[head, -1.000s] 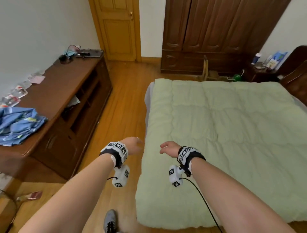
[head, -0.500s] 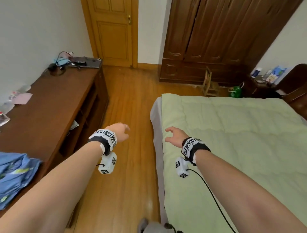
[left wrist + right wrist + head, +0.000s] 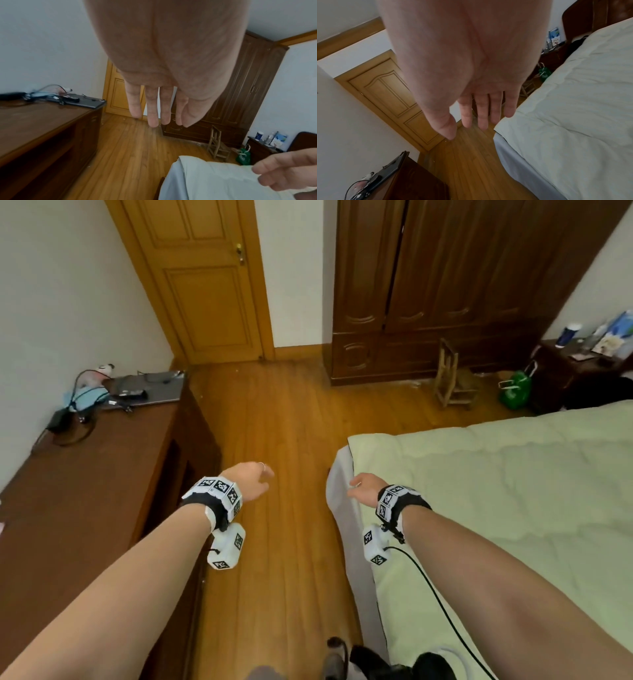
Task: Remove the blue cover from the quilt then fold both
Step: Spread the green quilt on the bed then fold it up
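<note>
A pale green quilt (image 3: 496, 491) lies spread flat over the bed, whose grey side (image 3: 337, 498) shows at the near corner. My right hand (image 3: 363, 491) hovers over the quilt's left edge near that corner, fingers straight and empty; the right wrist view shows its fingers (image 3: 481, 115) above the floor beside the quilt (image 3: 573, 108). My left hand (image 3: 251, 482) hangs over the floor, left of the bed, holding nothing, its fingers (image 3: 152, 108) straight in the left wrist view. The blue cover is out of sight.
A dark wooden sideboard (image 3: 85, 474) with a laptop (image 3: 147, 392) and cables lines the left wall. A strip of wooden floor (image 3: 284, 422) runs between it and the bed. Beyond are a door (image 3: 202, 285), a wardrobe (image 3: 445, 285), a small wooden chair (image 3: 452, 381) and a green bag (image 3: 515, 392).
I have moved forward along the bed's left side toward its far corner. The blue cover on the sideboard has dropped out of view. Both hands stay empty.
</note>
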Available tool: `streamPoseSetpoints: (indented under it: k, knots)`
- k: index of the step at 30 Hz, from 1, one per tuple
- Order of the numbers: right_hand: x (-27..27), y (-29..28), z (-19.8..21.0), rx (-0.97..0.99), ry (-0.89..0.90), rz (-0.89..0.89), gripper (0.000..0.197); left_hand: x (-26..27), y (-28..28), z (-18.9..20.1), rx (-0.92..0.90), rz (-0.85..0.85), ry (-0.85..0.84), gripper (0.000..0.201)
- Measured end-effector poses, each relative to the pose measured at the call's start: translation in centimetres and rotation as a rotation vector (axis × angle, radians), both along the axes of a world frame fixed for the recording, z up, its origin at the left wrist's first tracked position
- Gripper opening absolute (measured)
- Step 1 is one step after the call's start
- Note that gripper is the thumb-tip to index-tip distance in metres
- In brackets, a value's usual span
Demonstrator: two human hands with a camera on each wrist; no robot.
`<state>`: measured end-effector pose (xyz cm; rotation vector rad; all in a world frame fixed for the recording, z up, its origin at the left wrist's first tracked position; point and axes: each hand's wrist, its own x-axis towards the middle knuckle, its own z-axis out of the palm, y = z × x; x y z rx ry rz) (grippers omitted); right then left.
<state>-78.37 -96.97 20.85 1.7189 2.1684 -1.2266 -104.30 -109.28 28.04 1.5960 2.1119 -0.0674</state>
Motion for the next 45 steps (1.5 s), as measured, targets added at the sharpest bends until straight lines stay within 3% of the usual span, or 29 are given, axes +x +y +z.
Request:
streamPoseSetpoints:
  k: [6,12,15,18,22,25,29,34,38,41,45]
  knots:
    - [-6.4,16.6,0.2,0.028,0.003,-0.053,0.051,-7.4,19.2,-3.0,-0.027,-0.122,-0.029,0.035]
    - [-8.2,32.4,-1.8,-0.032,-0.105,-0.333,0.053,-11.8,43.8,-6.2,-0.053,-0.387,-0.066,0.035]
    - [-8.1,38.4,-0.3,-0.086,-0.109,-0.478,0.052,-10.9,55.8,-5.2,-0.065,-0.555,-0.078,0.037]
    - [-7.0,43.1,1.5,-0.041,-0.028,-0.745,0.044,-7.4,65.5,-2.9,-0.025,-0.741,-0.063,0.035]
    - [-4.9,47.4,2.3,0.003,0.016,-0.965,0.035,-2.3,73.7,-1.3,-0.005,-0.937,-0.050,0.034]
    - [-4.1,51.7,0.1,-0.006,0.035,-1.038,0.036,-0.3,79.2,-2.9,0.004,-1.002,-0.055,0.034]
    - [-5.2,58.0,-5.3,-0.056,0.049,-1.033,0.042,0.1,85.9,-8.6,-0.087,-1.073,-0.022,0.033]
    - [-8.0,64.0,-13.4,-0.289,0.021,-1.005,0.051,0.4,94.2,-17.5,-0.281,-1.078,-0.080,0.033]
    - [-9.7,69.6,-23.3,-0.367,-0.133,-1.014,0.060,2.4,101.1,-27.6,-0.360,-1.096,-0.121,0.031]
    - [-12.5,72.8,-31.0,-0.455,-0.245,-0.912,0.068,2.3,104.6,-35.4,-0.407,-1.146,-0.069,0.032]
    - [-16.2,74.6,-40.1,-0.653,-0.395,-0.777,0.093,0.3,106.6,-44.9,-0.558,-1.225,-0.009,0.033]
